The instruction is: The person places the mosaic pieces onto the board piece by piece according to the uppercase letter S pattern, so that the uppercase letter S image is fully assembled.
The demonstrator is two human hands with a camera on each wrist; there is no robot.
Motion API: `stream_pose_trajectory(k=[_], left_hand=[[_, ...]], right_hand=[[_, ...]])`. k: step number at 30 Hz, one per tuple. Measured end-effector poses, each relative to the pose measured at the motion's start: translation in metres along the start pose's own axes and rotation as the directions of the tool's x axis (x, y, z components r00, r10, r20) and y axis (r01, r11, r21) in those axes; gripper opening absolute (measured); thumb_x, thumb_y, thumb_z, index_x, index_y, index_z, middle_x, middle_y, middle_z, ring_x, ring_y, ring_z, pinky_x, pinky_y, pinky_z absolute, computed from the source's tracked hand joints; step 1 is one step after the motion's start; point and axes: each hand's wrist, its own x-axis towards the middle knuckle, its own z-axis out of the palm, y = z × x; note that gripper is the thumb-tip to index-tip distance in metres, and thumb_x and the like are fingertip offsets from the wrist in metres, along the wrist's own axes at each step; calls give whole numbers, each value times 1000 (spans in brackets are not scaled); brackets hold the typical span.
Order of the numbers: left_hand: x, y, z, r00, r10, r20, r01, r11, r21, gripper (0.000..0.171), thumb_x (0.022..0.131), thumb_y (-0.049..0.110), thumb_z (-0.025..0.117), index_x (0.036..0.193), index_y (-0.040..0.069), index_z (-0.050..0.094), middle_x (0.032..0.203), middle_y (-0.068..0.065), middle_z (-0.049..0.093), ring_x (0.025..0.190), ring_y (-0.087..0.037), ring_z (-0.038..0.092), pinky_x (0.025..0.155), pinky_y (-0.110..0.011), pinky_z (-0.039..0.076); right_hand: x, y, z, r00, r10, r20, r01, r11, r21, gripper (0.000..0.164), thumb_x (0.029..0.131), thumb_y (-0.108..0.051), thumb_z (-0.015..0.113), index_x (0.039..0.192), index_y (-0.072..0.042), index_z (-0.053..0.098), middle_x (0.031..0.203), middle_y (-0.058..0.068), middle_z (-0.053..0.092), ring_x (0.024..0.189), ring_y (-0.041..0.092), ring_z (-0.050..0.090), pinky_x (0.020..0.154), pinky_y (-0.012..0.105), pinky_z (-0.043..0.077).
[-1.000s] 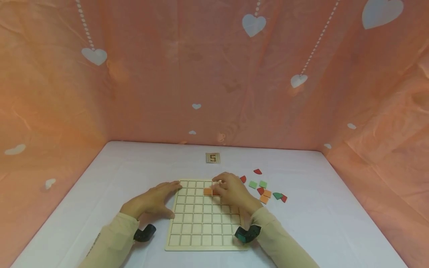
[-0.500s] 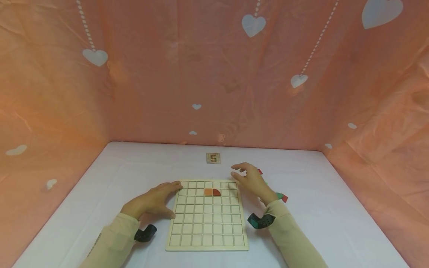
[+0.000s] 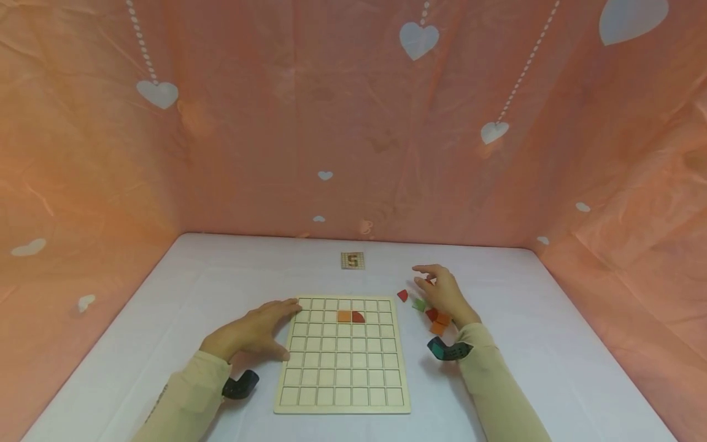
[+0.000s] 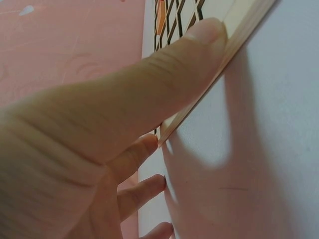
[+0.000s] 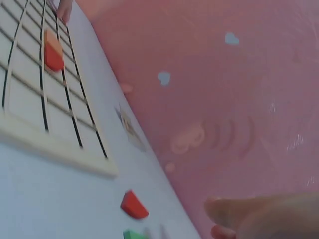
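- Now the right hand (image 3: 446, 294) is off the board (image 3: 328, 360) and above the loose pieces (image 3: 431, 315); a second ago its fingers were at the red piece (image 3: 358, 317).
- That suggests the red piece's placing is done: it lies untouched in the board's second row from the far edge, one cell right of the orange tile (image 3: 345, 316).
- Its curve faces far right, its square corner near left. Together with the tile, it makes a strip running side to side.
- Seven cells each way, the board looks about square, with no clear long axis; its sides run away from the person.
- Right thumb and forefinger stand apart, with no piece seen gripped; some red shows between them, contact unclear.
- The left hand (image 3: 254, 331) is spread, thumb (image 4: 205, 34) resting on the board's left edge.
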Motion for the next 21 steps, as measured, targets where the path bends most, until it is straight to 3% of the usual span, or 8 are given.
stream_pose_trajectory(k=[3, 6, 9, 12, 17, 21], left_hand=[[0, 0, 0, 1000, 4, -2, -4, 1000, 6, 94, 70, 23, 91, 151, 9, 45, 165, -13, 34, 152, -42, 29, 122, -66, 27], [0, 0, 0, 1000, 5, -2, -5, 1000, 12, 94, 70, 23, 91, 151, 10, 45, 165, -13, 35, 152, -42, 30, 122, -65, 28], [0, 0, 0, 1000, 11, -3, -11, 1000, 14, 94, 70, 23, 91, 151, 10, 45, 164, -13, 35, 151, -42, 30, 122, -65, 28], [0, -1, 0, 1000, 24, -3, -24, 999, 28, 93, 71, 24, 91, 150, 9, 46, 164, -14, 35, 150, -43, 31, 121, -66, 28], [0, -1, 0, 999, 34, 3, -34, 999, 40, 93, 71, 25, 91, 150, 9, 46, 164, -15, 36, 150, -44, 32, 120, -67, 29], [0, -1, -1, 1000, 27, 1, -27, 999, 29, 92, 71, 24, 91, 151, 9, 45, 164, -14, 35, 150, -44, 31, 121, -67, 28]], right_hand=[[1, 8, -1, 999, 37, 5, -37, 999, 10, 37, 100, -9, 59, 136, -2, 61, 137, 27, 56, 115, 36, 57, 86, 35, 50], [1, 14, -1, 999, 45, 10, -45, 999, 10, 38, 99, -4, 57, 137, 1, 60, 138, 30, 56, 112, 36, 57, 83, 35, 50], [2, 17, 0, 998, 61, 31, -60, 998, -14, 40, 99, -1, 56, 139, 3, 57, 140, 31, 54, 117, 40, 57, 95, 46, 54], [1, 20, 2, 993, 106, 55, -103, 993, -53, 43, 100, -3, 54, 143, 0, 54, 143, 31, 51, 128, 44, 53, 111, 58, 47], [0, 24, 3, 989, 138, 54, -130, 984, -124, 42, 101, -3, 52, 143, -2, 55, 142, 29, 53, 130, 45, 50, 114, 62, 42], [-1, 27, 2, 996, 86, 7, -83, 980, -181, 33, 98, -1, 54, 129, 1, 66, 134, 29, 61, 124, 44, 55, 109, 63, 45]])
